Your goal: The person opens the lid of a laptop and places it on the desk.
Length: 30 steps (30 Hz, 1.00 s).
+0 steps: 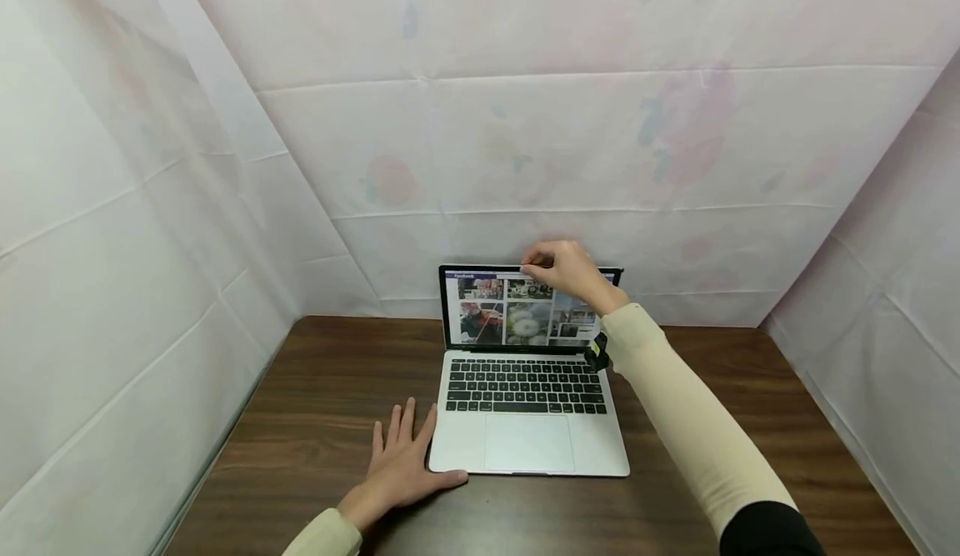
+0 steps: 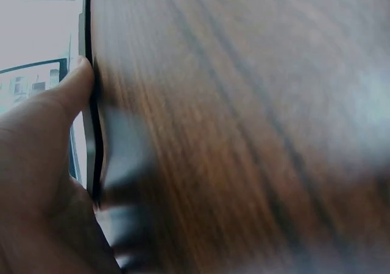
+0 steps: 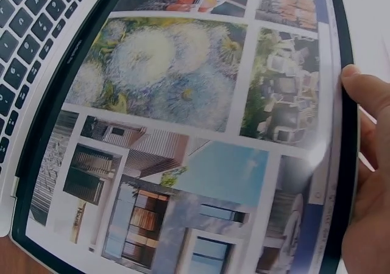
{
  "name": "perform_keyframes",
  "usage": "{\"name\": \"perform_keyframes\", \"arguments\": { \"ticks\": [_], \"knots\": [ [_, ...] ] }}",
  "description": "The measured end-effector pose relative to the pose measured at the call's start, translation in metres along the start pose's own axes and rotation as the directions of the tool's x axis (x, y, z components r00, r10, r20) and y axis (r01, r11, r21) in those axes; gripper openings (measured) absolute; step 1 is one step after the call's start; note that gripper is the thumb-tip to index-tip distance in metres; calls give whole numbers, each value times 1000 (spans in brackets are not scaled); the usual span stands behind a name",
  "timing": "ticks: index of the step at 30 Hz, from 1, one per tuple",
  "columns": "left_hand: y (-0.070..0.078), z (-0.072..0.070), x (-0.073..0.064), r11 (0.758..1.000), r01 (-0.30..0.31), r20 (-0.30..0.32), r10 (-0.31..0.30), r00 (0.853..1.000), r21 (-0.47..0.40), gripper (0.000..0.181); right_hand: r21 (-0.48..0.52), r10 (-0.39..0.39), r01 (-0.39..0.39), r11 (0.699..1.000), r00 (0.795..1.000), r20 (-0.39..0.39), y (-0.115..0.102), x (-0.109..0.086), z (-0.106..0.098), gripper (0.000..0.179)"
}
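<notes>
A silver laptop (image 1: 600,443) stands unfolded on the table, its black keyboard (image 1: 525,385) facing up. The screen (image 1: 480,323) is lit with a page of photos. My right hand (image 1: 573,272) pinches the lid's top edge; in the right wrist view the thumb (image 3: 356,79) lies on the front bezel and the other fingers go behind the lid. My left hand (image 1: 405,464) lies at the laptop's front left corner with fingers spread on the table. Its thumb (image 2: 76,85) reaches along the front edge of the base.
The dark wood table (image 1: 322,406) extends on both sides of the laptop. A white printed curtain (image 1: 525,147) hangs close behind the lid, and more white cloth (image 1: 112,289) closes off the left and right sides.
</notes>
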<state>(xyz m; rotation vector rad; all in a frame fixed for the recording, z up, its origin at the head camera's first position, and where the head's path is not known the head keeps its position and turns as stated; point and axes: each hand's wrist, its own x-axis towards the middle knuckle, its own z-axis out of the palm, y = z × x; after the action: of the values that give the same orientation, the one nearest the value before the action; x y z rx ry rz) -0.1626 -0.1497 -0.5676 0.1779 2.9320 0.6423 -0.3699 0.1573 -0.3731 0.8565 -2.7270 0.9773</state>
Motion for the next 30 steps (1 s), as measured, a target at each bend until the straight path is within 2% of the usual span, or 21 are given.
{"name": "perform_keyframes", "arguments": {
  "ticks": [7, 16, 22, 30],
  "knots": [
    [-6, -13, 0, 999, -51, 20, 51, 998, -10, 119, 18, -8, 7, 1000, 999, 48, -4, 0, -3, 16],
    [-2, -41, 5, 996, -92, 112, 92, 989, -8, 105, 15, 14, -14, 1000, 1000, 25, 8, -11, -15, 17],
    [-5, -52, 9, 993, -119, 118, 117, 986, 7, 94, 16, 45, -45, 999, 999, 0, 23, -24, -26, 16],
    [-13, -65, 6, 986, -158, 86, 153, 985, 56, 74, -34, 80, -82, 996, 995, -68, 46, -49, -39, 23]
  ]
}}
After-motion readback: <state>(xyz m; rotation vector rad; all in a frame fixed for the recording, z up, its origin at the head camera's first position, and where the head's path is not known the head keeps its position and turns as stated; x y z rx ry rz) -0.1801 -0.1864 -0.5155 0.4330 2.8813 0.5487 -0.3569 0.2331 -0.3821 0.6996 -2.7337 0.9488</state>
